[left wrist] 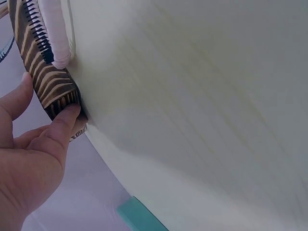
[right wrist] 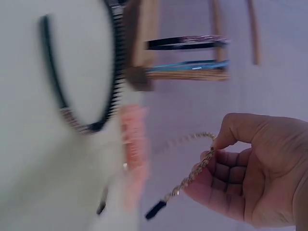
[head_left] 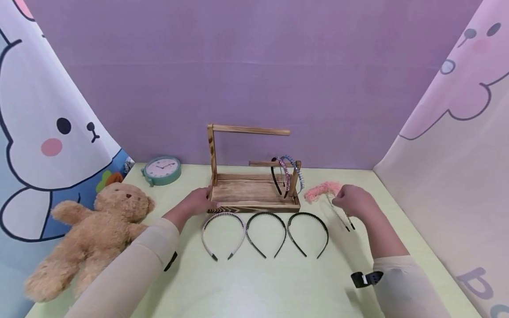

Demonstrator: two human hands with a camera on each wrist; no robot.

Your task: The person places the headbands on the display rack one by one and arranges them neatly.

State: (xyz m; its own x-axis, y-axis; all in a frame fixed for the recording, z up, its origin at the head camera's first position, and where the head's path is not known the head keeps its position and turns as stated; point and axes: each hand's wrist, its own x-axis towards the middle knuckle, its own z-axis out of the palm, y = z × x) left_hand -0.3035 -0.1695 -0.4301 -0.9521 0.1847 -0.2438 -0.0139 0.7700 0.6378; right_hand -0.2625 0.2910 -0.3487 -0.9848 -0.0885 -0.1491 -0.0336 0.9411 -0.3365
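My left hand [head_left: 195, 201] grips the front left corner of a wooden rack [head_left: 254, 209]; in the left wrist view its thumb [left wrist: 19, 96] and fingers are on either side of the corner. A glittery pink hairband [head_left: 284, 172] and a blue one [head_left: 299, 173] hang from the rack's lower bar. To the right, my right hand [head_left: 354, 201] pinches a gold braided hairband [right wrist: 190, 178] with black tips. Pink yarn-like trim [head_left: 321, 190] lies beside it; whether the two are joined I cannot tell.
A pale pink hairband [head_left: 224, 215] and two black hairbands [head_left: 266, 214] [head_left: 308, 215] lie in a row before the rack. A teal clock [head_left: 161, 170] stands back left, and a teddy bear [head_left: 101, 234] lies at left. Curtains border the table [head_left: 238, 291].
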